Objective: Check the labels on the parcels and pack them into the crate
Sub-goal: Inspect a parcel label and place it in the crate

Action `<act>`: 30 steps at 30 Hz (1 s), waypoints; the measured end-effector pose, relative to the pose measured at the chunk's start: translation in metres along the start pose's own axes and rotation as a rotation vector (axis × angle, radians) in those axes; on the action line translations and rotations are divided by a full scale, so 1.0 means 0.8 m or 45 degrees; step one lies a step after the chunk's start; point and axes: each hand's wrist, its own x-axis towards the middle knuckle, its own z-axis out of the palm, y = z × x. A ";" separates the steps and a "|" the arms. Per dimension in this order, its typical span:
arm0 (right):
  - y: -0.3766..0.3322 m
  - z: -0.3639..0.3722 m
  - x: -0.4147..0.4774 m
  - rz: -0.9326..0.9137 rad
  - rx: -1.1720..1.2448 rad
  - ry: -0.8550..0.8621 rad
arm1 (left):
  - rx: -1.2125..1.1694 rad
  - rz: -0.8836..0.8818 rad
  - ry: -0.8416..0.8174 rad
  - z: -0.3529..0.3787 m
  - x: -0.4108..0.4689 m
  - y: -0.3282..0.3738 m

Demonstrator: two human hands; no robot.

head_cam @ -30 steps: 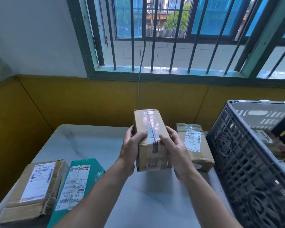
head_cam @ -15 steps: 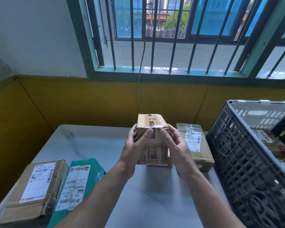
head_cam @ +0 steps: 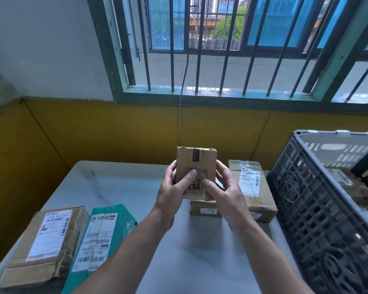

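The small brown box (head_cam: 197,166) has been turned over since a second ago. The shiny taped side that faced up then is out of sight. Now a side with dark print and a short black strip near the top edge faces the person.

The box is held up in the air over the bench (head_cam: 119,187), near its middle. The left hand (head_cam: 174,192) grips its left side and the right hand (head_cam: 227,194) grips its right side. Both thumbs lie across the printed front, and the other fingers wrap round behind. The print is too blurry to read.

Just behind and below the held box, a little flat box (head_cam: 206,211) lies on the bench. It touches a bigger brown parcel (head_cam: 253,187) with a white label on top. That parcel sits just beside the dark grey crate (head_cam: 319,209), which stands at the right. Inside the crate, another parcel (head_cam: 344,181) with a label shows through the open top.

At the near left of the bench, a green box (head_cam: 106,234) and a worn brown parcel (head_cam: 47,242) lie side by side, touching. Each has a white label facing up. A barred window (head_cam: 221,49) is above the yellow wall (head_cam: 115,134).
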 end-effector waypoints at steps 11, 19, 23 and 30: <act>0.000 0.000 -0.001 -0.068 -0.061 0.056 | 0.071 0.057 -0.007 -0.001 -0.006 0.007; -0.001 0.001 -0.004 -0.125 -0.068 0.000 | 0.129 0.086 -0.036 0.004 -0.008 0.011; -0.004 -0.001 -0.001 -0.157 -0.045 0.167 | 0.152 0.084 -0.038 0.003 -0.011 0.010; 0.007 -0.003 -0.001 -0.161 -0.112 0.140 | 0.117 0.103 0.118 0.006 -0.016 0.013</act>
